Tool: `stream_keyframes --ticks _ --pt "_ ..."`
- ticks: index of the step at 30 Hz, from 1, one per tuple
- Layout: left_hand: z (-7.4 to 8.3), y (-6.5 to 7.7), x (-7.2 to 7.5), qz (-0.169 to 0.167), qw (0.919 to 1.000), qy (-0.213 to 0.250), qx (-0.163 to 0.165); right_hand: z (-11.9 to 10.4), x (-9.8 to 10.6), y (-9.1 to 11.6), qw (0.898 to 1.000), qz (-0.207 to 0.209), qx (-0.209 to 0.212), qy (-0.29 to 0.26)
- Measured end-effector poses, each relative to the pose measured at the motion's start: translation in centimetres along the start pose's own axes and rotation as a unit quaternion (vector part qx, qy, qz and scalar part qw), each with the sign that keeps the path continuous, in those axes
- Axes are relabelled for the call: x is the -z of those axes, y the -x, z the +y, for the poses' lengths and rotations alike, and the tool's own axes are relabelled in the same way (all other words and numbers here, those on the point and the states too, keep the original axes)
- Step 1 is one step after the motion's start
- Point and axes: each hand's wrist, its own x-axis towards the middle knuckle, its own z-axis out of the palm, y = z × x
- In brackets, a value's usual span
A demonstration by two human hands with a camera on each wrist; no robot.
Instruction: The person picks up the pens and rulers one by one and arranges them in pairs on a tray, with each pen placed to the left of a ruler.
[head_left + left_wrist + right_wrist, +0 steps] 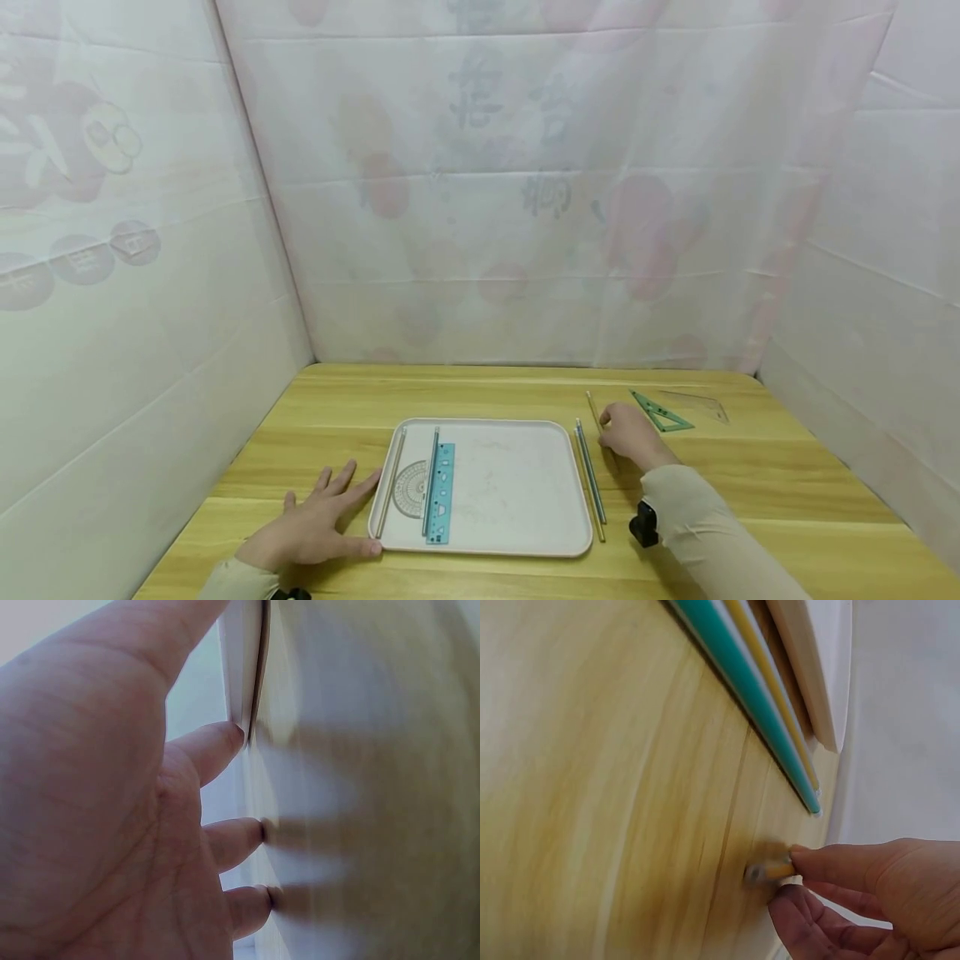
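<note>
My right hand [628, 433] pinches a yellow pencil [592, 406] between thumb and fingers, right of the white tray [517, 500]. In the right wrist view, one end of that pencil [774, 871] sticks out from the fingertips, close over the wood. Spread on the table at the tray's left side, my left hand [315, 521] has its thumb and index finger at the rim. Inside the tray's left part are a yellowish pencil [391, 483], a clear protractor [408, 490], a dark bluish pencil [431, 479] and a light blue ruler [442, 496].
Just right of the tray, a green pencil [591, 471] and another yellow pencil [595, 512] lie side by side. Beyond my right hand are a green set square [662, 414] and a clear set square [708, 403]. Pale cloth walls [525, 250] stand around the wooden table [360, 392].
</note>
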Motion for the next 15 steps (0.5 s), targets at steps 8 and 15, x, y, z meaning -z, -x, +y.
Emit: stream_keyframes --ticks 8,15 --pt "-0.22 0.05 0.03 0.000 1.0000 -0.004 0.002 0.30 0.27 0.37 1.000 0.000 -0.016 0.018" --pt "-0.13 0.06 0.04 0.002 1.0000 -0.003 0.001 0.57 0.48 0.44 0.999 -0.003 -0.016 0.035"
